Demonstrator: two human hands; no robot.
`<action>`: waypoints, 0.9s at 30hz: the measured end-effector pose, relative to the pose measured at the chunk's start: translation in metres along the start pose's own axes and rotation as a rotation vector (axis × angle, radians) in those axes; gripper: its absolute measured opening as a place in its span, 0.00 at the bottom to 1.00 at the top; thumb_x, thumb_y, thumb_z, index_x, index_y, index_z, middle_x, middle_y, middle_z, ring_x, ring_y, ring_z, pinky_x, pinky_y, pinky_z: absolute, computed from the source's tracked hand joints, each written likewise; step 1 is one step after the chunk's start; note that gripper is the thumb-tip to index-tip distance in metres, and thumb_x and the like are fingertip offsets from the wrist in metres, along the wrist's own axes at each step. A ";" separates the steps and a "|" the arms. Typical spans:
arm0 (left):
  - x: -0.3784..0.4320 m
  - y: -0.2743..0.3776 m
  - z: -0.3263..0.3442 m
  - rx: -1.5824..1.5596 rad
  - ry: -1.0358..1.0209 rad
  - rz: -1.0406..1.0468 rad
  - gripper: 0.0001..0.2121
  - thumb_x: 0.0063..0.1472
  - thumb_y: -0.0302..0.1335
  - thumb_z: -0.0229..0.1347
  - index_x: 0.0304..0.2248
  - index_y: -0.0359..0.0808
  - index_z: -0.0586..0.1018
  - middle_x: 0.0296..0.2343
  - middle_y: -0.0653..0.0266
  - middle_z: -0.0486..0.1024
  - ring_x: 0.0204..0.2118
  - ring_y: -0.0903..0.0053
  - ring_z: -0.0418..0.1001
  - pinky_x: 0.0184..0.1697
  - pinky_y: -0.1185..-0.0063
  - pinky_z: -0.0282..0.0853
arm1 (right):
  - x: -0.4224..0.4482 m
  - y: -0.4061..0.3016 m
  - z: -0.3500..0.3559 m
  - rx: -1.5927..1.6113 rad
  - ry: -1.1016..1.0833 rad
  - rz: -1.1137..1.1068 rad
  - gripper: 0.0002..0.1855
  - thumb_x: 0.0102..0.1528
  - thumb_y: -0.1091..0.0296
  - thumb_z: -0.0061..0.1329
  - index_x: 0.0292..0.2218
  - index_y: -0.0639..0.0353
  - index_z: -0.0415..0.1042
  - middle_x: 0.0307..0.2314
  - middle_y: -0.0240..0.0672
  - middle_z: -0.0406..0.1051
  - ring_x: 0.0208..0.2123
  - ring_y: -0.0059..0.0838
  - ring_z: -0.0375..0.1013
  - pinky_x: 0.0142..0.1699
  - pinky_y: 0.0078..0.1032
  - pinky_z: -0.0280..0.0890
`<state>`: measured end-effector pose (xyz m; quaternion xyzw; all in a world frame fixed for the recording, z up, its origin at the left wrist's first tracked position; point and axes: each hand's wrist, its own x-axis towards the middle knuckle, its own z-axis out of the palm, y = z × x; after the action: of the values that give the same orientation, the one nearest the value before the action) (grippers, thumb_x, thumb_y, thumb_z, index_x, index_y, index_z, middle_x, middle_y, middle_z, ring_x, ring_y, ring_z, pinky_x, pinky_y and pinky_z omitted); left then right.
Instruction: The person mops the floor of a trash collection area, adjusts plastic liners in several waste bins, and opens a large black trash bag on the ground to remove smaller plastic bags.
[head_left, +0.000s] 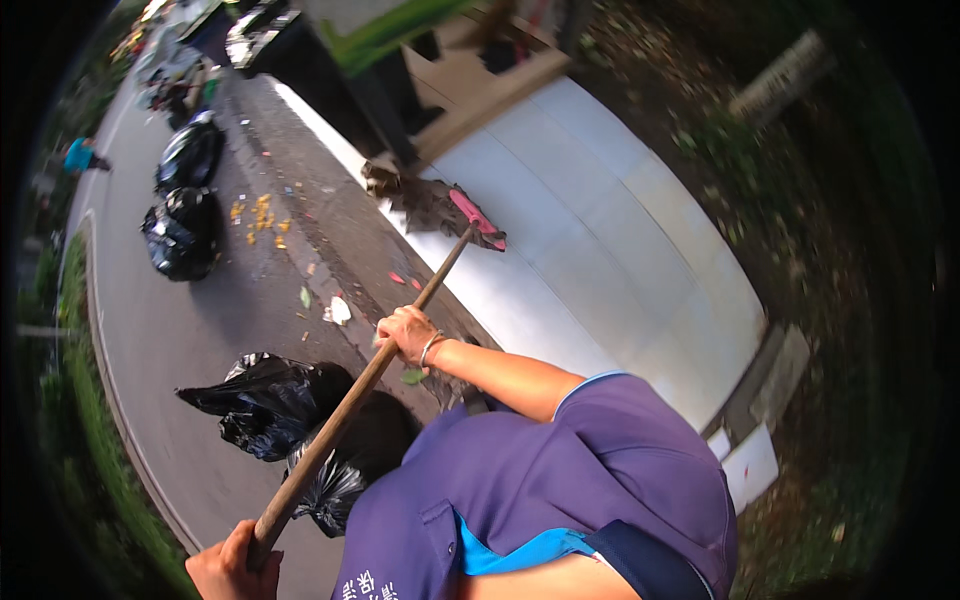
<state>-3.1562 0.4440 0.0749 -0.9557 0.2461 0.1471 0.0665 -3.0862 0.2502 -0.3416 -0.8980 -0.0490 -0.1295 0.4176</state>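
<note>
My right hand (409, 335), with a bracelet at its wrist, grips the middle of a long wooden mop handle (337, 427). At the lower left, my left hand (234, 562) is closed around the handle's upper end. The mop head, a pink clamp (475, 210) with dark, dirty strips (424, 199), lies across the edge of a pale tiled platform (592, 225). The strips spread left towards a dark post. Below the handle, black garbage bags (262, 401) stand on the pavement, partly hidden by it.
More black garbage bags (182, 232) stand farther up the road (131, 300). Yellow scraps (262, 217), leaves and a crumpled white piece (337, 310) litter the ground. Dark bins (315, 90) stand beside the platform. A person in blue (81, 155) is far off at the left.
</note>
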 end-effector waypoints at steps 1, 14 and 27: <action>0.004 0.006 0.010 0.049 -0.002 0.041 0.14 0.34 0.25 0.59 0.27 0.36 0.73 0.14 0.59 0.68 0.17 0.66 0.68 0.21 0.76 0.63 | -0.028 0.006 0.000 0.026 0.021 0.056 0.10 0.44 0.57 0.48 0.20 0.51 0.66 0.18 0.31 0.67 0.27 0.32 0.66 0.37 0.28 0.56; 0.105 0.116 0.153 0.151 -0.234 0.942 0.08 0.43 0.33 0.54 0.24 0.42 0.71 0.13 0.66 0.68 0.18 0.70 0.69 0.20 0.75 0.63 | -0.400 0.038 -0.044 -0.238 0.198 0.818 0.09 0.38 0.65 0.53 0.18 0.50 0.64 0.15 0.30 0.65 0.22 0.36 0.66 0.31 0.31 0.60; 0.103 -0.064 0.166 0.114 -0.044 0.770 0.05 0.45 0.31 0.53 0.24 0.43 0.72 0.12 0.68 0.65 0.16 0.73 0.68 0.18 0.76 0.61 | -0.343 0.111 0.069 -0.294 -0.065 0.722 0.06 0.37 0.68 0.51 0.19 0.49 0.66 0.18 0.33 0.68 0.26 0.38 0.67 0.34 0.31 0.61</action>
<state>-3.0804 0.4865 -0.1110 -0.7847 0.5932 0.1679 0.0647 -3.3815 0.2379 -0.5599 -0.9113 0.2762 0.0486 0.3013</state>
